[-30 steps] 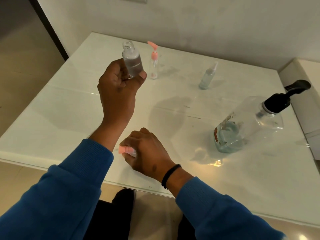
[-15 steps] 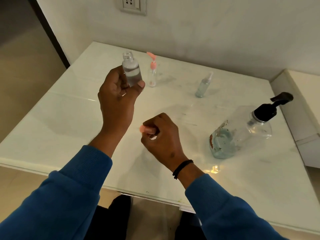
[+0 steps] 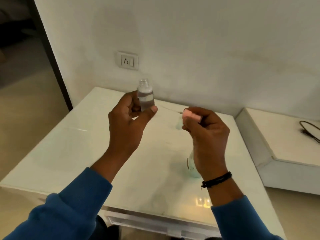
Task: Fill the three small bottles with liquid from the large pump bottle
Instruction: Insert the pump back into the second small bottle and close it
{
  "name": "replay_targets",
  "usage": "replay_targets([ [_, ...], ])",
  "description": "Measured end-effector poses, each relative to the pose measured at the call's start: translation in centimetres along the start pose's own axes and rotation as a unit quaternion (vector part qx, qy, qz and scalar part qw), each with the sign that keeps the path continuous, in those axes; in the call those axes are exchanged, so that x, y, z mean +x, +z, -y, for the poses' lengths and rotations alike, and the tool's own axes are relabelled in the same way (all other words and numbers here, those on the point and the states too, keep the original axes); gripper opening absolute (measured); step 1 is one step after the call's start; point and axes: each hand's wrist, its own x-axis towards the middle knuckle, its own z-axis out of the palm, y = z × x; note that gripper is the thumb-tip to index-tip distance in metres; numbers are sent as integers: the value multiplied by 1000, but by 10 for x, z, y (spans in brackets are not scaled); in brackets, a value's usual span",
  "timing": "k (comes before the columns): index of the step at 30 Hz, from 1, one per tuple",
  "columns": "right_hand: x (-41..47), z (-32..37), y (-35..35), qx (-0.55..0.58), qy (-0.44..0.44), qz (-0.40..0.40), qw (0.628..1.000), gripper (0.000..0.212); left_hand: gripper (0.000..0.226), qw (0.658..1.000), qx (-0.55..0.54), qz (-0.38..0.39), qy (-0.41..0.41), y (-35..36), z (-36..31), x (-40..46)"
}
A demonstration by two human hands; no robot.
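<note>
Two hands are raised above the white table (image 3: 69, 153), side by side and apart from each other. The left hand (image 3: 128, 129) grips a small clear bottle (image 3: 146, 96) upright between thumb and curled fingers; its neck is uncapped and open at the top, and liquid fills the lower part of it. The right hand (image 3: 207, 134) is curled around a pink cap (image 3: 191, 116), which sticks out to the left past the knuckles, level with the bottle's base and a little to its right, not touching it. Behind the right wrist, a sliver of the large pump bottle (image 3: 191, 166) shows on the table, its bluish liquid at the bottom; the rest is hidden by the hand. A pale bluish blur just left of the right fingers may be another small bottle, though I cannot tell. Both arms wear blue sleeves (image 3: 78, 205), and a black band (image 3: 217, 179) circles the right wrist. On the far wall sits a white socket (image 3: 127, 60). A dark cable (image 3: 310, 130) lies on the white ledge at the right.
</note>
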Motion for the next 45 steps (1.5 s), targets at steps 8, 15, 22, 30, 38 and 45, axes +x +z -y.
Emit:
replay_targets([
  [8, -3, 134, -15, 149, -8, -8, 989, 23, 39, 997, -35, 40, 54, 2, -107, -12],
  [15, -12, 230, -27, 209, -52, 0, 977, 3, 54, 993, -47, 74, 75, 4, -182, -36],
  [22, -29, 296, -36, 179, -119, -1, 977, 16, 57, 989, -35, 109, 98, 4, -233, -52],
  [30, -36, 340, -38, 115, -155, 6, 981, 15, 59, 983, -11, 137, 124, -2, -268, -61],
  [38, -42, 359, -24, 27, -197, 26, 980, 17, 62, 977, -4, 167, 136, -10, -287, -74],
  [45, -41, 361, -10, -32, -223, 36, 974, 37, 67, 973, 3, 173, 152, -16, -289, -83],
])
